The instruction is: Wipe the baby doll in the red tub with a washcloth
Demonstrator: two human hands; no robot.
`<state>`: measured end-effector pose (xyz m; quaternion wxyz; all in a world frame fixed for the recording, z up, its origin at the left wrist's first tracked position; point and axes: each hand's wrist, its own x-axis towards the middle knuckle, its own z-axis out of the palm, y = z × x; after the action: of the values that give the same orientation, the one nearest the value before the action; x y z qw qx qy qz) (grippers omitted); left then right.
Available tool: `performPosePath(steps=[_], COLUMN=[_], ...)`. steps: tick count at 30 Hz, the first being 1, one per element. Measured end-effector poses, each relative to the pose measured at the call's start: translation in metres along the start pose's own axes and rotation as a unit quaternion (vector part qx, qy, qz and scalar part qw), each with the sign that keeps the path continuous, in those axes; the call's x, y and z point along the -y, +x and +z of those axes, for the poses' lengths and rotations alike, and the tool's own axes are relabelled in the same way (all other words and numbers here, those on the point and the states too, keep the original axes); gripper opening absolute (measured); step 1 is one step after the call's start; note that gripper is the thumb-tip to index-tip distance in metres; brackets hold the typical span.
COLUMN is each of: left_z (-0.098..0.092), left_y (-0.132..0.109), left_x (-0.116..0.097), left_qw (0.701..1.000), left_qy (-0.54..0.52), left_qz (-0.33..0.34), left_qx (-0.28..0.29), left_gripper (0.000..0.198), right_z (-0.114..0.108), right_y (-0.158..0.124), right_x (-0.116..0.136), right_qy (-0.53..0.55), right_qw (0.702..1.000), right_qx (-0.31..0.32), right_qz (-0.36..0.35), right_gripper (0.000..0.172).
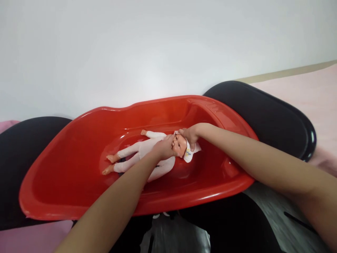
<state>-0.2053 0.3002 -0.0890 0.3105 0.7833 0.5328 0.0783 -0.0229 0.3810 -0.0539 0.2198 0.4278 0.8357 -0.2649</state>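
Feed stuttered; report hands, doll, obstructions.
Left hand touching baby doll below its face; right hand on white cap. Doll face-up in red bathtub. Left forearm partly hides it.

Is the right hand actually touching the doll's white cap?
Touching. The head view shows the right hand with its fingers against the white cap, no gap between them.

Baby doll (147, 147), barefoot in whitish clothing, lies face up in red tub (65, 172), white yellow-printed cap (187, 156) about its head.
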Motion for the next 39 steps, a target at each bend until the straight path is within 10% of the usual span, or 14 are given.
performPosePath(steps=[8,17,25,39], left_z=[0.004,0.003,0.002,0.002], left_y=[0.003,0.001,0.001,0.002], left_x=[0.005,0.001,0.001,0.001], left_qw=[1.0,1.0,0.999,0.999], left_qy=[-0.004,0.011,0.035,0.04], left_qz=[0.008,-0.004,0.014,0.016], left_qx=[-0.004,0.003,0.005,0.002], left_gripper=[0.089,0.081,0.083,0.088], right_z=[0.004,-0.025,-0.012,-0.025], right_y=[0.008,-0.007,-0.001,-0.013], right_x=[0.017,-0.016,-0.012,-0.022], right_qy=[-0.052,0.128,0.073,0.149], right_qw=[0.998,0.974,0.992,0.972], right_qx=[0.02,0.143,0.103,0.121], right_qz=[0.022,-0.12,-0.025,-0.137], right_gripper=[0.112,0.084,0.118,0.084])
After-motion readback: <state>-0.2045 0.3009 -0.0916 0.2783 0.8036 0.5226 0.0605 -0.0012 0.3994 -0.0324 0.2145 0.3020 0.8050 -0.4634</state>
